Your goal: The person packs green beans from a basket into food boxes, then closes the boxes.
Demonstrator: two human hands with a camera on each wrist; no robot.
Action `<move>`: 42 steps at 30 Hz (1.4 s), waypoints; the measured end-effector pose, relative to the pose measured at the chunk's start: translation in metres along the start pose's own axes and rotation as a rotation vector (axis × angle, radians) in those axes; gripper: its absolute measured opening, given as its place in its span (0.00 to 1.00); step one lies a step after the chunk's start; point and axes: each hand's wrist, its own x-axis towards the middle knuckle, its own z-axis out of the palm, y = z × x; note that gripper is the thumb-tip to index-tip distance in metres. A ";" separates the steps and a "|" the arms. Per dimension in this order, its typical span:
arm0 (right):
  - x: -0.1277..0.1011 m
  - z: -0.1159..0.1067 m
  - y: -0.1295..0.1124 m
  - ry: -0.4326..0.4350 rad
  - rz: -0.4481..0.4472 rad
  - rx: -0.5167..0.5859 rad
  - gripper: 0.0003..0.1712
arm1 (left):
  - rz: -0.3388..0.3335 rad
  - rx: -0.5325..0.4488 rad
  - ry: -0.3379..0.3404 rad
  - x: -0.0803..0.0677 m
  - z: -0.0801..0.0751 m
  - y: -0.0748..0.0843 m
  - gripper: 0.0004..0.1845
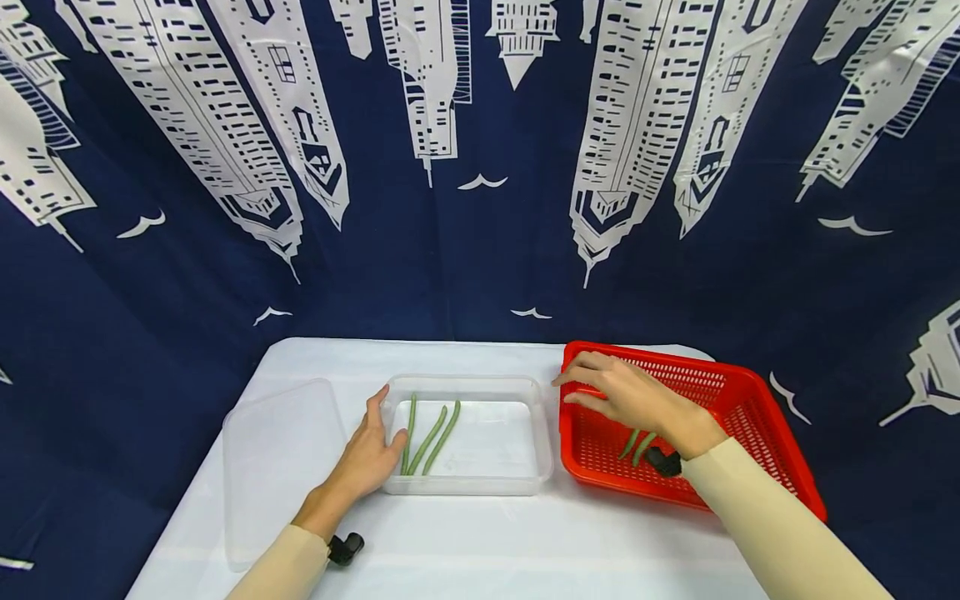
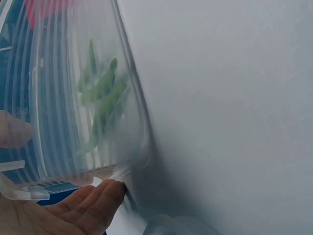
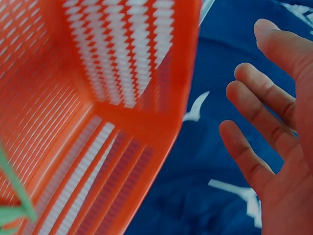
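Slim green beans in clear tub — left hand apparently flat, right hand spread

Green beans in the clear container: three, side by side toward its left end.
Green beans in the red basket: two visible, near its front edge, partly hidden behind the right wrist; more cannot be told.
Clear containers: one, at the middle of the table.
Clear lids: one, flat near the table's left edge.
Red baskets: one, at the table's right edge.
Hands: two, left and right.
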 end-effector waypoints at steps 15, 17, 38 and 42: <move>-0.056 0.004 0.059 -0.126 0.161 -0.007 0.18 | -0.026 0.016 0.036 -0.002 -0.007 -0.006 0.46; -0.060 0.006 0.067 -0.132 0.146 0.008 0.18 | -0.029 0.013 0.032 -0.003 -0.007 -0.007 0.46; -0.085 0.038 0.115 -0.229 0.094 0.134 0.16 | 0.003 -0.006 0.073 -0.002 0.004 -0.004 0.45; -0.084 0.040 0.118 -0.238 0.087 0.166 0.16 | -0.005 -0.003 0.074 -0.001 0.007 -0.006 0.45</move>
